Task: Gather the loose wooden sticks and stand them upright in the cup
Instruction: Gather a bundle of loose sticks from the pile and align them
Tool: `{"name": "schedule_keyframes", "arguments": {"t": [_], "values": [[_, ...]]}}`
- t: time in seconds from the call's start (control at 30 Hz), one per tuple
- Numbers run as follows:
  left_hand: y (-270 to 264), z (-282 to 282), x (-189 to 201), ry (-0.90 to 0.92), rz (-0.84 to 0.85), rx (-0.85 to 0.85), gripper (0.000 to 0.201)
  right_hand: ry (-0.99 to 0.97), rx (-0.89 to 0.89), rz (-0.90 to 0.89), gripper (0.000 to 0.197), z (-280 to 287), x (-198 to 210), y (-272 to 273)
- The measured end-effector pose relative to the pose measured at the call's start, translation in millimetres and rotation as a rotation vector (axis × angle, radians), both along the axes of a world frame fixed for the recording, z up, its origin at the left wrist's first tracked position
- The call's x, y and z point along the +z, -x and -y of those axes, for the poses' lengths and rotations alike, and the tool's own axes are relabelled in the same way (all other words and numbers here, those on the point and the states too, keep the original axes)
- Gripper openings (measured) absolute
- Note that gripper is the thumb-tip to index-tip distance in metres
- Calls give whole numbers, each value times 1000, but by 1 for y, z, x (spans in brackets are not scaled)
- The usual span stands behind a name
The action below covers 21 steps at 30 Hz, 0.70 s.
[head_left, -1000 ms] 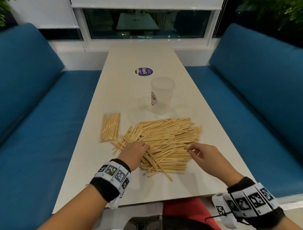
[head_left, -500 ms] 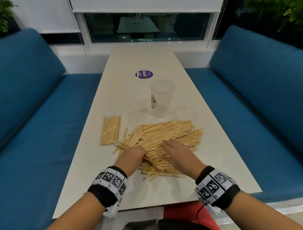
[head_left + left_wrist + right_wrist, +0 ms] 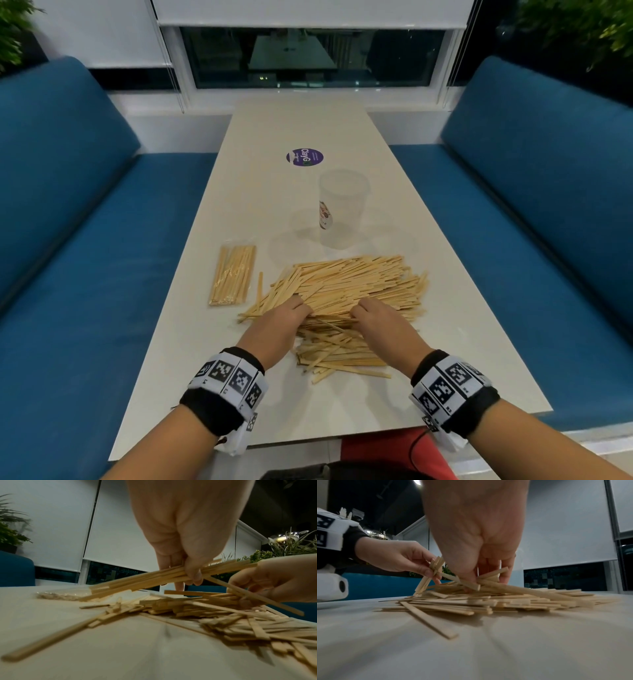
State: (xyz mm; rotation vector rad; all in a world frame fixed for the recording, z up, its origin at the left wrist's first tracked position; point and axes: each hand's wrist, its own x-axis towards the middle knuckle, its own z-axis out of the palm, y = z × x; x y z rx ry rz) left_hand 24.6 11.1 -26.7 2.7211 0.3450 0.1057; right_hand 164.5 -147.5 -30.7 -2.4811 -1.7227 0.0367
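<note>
A wide pile of loose wooden sticks (image 3: 352,291) lies on the white table (image 3: 191,342) in front of me. Behind it a clear plastic cup (image 3: 342,209) stands upright with no sticks in it. My left hand (image 3: 291,315) is at the pile's near left and grips a bunch of sticks (image 3: 154,578) between thumb and fingers, lifted a little off the pile. My right hand (image 3: 373,317) is beside it on the pile, its thumb and fingers pinching several sticks (image 3: 488,577). In the right wrist view the left hand (image 3: 412,562) holds its bunch tilted.
A sealed clear packet of sticks (image 3: 233,275) lies to the left of the pile. A purple round sticker (image 3: 305,157) is on the table beyond the cup. Blue benches (image 3: 85,274) run along both sides. The table's front edge is close below my wrists.
My right hand has moved left from the pile's right edge to its middle, close to the left hand, and has closed on sticks. The left hand stayed at the pile's near left.
</note>
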Motion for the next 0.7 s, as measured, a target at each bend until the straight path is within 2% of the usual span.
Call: {"name": "schedule_keyframes", "arguments": {"t": [0.1, 0.23, 0.33, 0.4, 0.5, 0.63, 0.7], "values": [[-1, -2, 3, 29, 27, 20, 42, 22, -5, -38, 28, 2, 5, -4], [-6, -10, 13, 44, 120, 74, 31, -51, -43, -89, 21, 3, 16, -11], [-10, -14, 29, 113, 186, 161, 22, -136, -98, -179, 27, 3, 27, -19], [-11, -16, 39, 215, 219, 228, 19, -192, -150, -281, 29, 5, 36, -24], [-10, -21, 49, 375, 269, 315, 20, -299, -246, -403, 21, 8, 47, -32], [-13, -21, 58, 675, 313, 387, 20, -448, -380, -536, 18, 9, 59, -40], [-16, -21, 64, 769, 335, 416, 21, -522, -441, -614, 20, 7, 63, -43]]}}
